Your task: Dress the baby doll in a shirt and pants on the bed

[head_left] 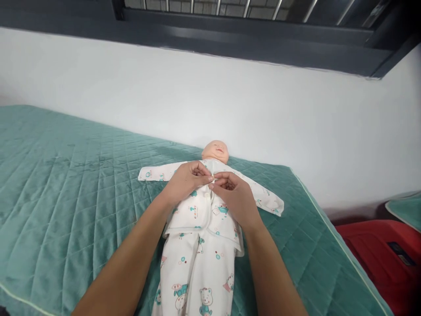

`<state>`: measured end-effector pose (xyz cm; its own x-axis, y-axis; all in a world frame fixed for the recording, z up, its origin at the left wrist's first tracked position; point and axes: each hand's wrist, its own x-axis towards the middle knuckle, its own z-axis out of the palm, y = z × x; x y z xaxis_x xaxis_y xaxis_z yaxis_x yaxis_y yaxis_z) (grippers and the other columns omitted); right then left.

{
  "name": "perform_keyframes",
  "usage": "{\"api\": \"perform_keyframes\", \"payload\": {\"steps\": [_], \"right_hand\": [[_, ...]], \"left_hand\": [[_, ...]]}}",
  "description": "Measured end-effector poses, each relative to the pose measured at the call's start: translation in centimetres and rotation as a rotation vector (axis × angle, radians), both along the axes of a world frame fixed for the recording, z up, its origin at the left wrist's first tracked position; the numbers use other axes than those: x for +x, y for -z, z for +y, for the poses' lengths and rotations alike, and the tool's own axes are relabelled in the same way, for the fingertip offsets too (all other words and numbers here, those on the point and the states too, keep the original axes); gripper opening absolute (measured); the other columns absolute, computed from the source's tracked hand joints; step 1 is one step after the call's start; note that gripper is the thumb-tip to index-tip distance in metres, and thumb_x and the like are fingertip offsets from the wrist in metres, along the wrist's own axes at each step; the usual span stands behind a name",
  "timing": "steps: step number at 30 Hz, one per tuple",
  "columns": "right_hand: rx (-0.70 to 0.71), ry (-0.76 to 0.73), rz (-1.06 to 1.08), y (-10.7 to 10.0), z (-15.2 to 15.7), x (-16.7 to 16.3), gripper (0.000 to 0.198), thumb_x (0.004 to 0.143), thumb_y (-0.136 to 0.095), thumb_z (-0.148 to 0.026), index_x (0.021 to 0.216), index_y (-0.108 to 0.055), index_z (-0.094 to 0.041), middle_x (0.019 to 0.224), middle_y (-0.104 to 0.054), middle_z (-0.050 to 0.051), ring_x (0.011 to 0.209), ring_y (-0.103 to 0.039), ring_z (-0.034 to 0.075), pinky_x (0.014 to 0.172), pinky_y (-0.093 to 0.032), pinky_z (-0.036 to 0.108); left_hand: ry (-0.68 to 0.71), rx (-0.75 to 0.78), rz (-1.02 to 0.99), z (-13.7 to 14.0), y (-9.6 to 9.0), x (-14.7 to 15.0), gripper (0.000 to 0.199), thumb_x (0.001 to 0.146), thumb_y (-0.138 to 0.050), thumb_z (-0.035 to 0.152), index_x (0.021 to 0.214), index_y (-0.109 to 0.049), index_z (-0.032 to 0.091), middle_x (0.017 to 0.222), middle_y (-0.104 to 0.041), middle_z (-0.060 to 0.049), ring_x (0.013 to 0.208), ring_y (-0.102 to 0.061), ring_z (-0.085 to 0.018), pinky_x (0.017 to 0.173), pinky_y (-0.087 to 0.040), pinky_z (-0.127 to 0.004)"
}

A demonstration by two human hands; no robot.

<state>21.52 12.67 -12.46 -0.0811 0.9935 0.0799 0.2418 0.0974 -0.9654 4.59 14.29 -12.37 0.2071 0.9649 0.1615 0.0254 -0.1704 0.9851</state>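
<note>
A baby doll [215,151] lies on its back, its head near the wall. It wears a white printed jacket [194,213] with both sleeves spread out, and matching trousers [197,272]. On the upper chest, my left hand [189,180] pinches one edge of the jacket's front opening. My right hand [233,191] pinches the other edge right beside it, the fingertips of both hands almost touching. A small button [207,194] shows on the front edge just below. Whatever fastening sits between my fingertips is hidden.
A green quilted cover [98,184] lies under the doll. Behind it rises a white wall [164,92] below a dark window frame [230,41] with metal bars. A red plastic chair or stool [371,250] stands at the right, beyond the cover's edge.
</note>
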Motion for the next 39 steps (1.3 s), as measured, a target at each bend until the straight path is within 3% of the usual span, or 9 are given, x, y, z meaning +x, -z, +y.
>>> {"api": "perform_keyframes", "payload": {"steps": [5,9,18,24,29,31,35,39], "right_hand": [[0.061,0.024,-0.113,-0.1,-0.3,-0.6,0.021,0.076,-0.069,-0.031,0.095,-0.066,-0.024,0.078,-0.066,-0.001,0.067,-0.055,0.013,0.06,-0.043,0.026],[0.106,0.07,-0.224,-0.5,-0.9,-1.1,0.021,0.076,-0.066,-0.028,0.096,-0.064,-0.025,0.079,-0.068,-0.002,0.069,-0.059,0.015,0.065,-0.045,0.028],[0.163,0.097,-0.358,-0.6,-1.3,-1.7,0.029,0.079,-0.063,-0.029,0.108,-0.059,-0.03,0.08,-0.068,-0.004,0.07,-0.059,0.015,0.067,-0.043,0.03],[0.146,0.059,-0.229,-0.3,-1.2,-1.2,0.029,0.078,-0.065,-0.032,0.106,-0.061,-0.028,0.077,-0.067,-0.002,0.065,-0.057,0.015,0.061,-0.043,0.028],[0.022,0.024,0.008,0.2,-0.4,-0.2,0.029,0.081,-0.062,-0.044,0.103,-0.062,-0.024,0.072,-0.063,-0.002,0.057,-0.049,0.012,0.047,-0.038,0.023],[-0.013,0.051,0.019,0.2,-0.1,-0.1,0.026,0.082,-0.061,-0.042,0.099,-0.062,-0.023,0.066,-0.06,-0.003,0.053,-0.046,0.011,0.045,-0.036,0.022],[0.018,0.074,-0.016,0.0,0.2,-0.3,0.015,0.08,-0.061,-0.036,0.088,-0.061,-0.023,0.051,-0.038,-0.009,0.048,-0.041,0.01,0.05,-0.039,0.023],[0.031,0.058,-0.045,0.2,0.3,-0.4,0.012,0.08,-0.059,-0.034,0.087,-0.059,-0.024,0.051,-0.036,-0.01,0.046,-0.038,0.009,0.047,-0.034,0.023]], "left_hand": [[0.023,0.051,0.103,-0.1,-0.2,0.0,0.024,0.076,-0.071,0.038,0.087,-0.063,0.018,0.08,-0.064,-0.001,0.074,-0.058,-0.014,0.065,-0.042,-0.025],[0.006,0.072,0.143,-0.3,-0.2,0.2,0.018,0.079,-0.067,0.032,0.09,-0.061,0.019,0.082,-0.064,-0.001,0.074,-0.058,-0.014,0.064,-0.042,-0.025],[0.009,0.019,-0.106,-0.1,0.5,0.4,0.016,0.077,-0.067,0.024,0.091,-0.06,0.019,0.079,-0.061,0.001,0.072,-0.057,-0.012,0.067,-0.042,-0.025],[0.049,0.018,-0.113,-0.1,0.3,0.4,0.015,0.078,-0.067,0.026,0.089,-0.059,0.019,0.082,-0.061,-0.001,0.073,-0.056,-0.013,0.066,-0.041,-0.025],[0.023,0.054,-0.009,-0.3,-0.2,0.5,0.016,0.079,-0.065,0.03,0.087,-0.059,0.018,0.081,-0.061,-0.001,0.073,-0.054,-0.013,0.065,-0.039,-0.024],[0.019,0.052,0.03,-0.4,-0.3,0.5,0.015,0.08,-0.064,0.031,0.087,-0.059,0.018,0.078,-0.058,0.0,0.069,-0.051,-0.012,0.062,-0.037,-0.024],[0.029,0.055,0.094,-0.5,-0.6,0.3,0.014,0.081,-0.061,0.031,0.088,-0.057,0.02,0.073,-0.054,0.002,0.061,-0.044,-0.01,0.057,-0.032,-0.023],[0.081,0.053,0.144,-0.7,-0.8,0.2,0.013,0.083,-0.058,0.029,0.092,-0.056,0.02,0.074,-0.053,0.003,0.062,-0.043,-0.011,0.056,-0.032,-0.023]]}}
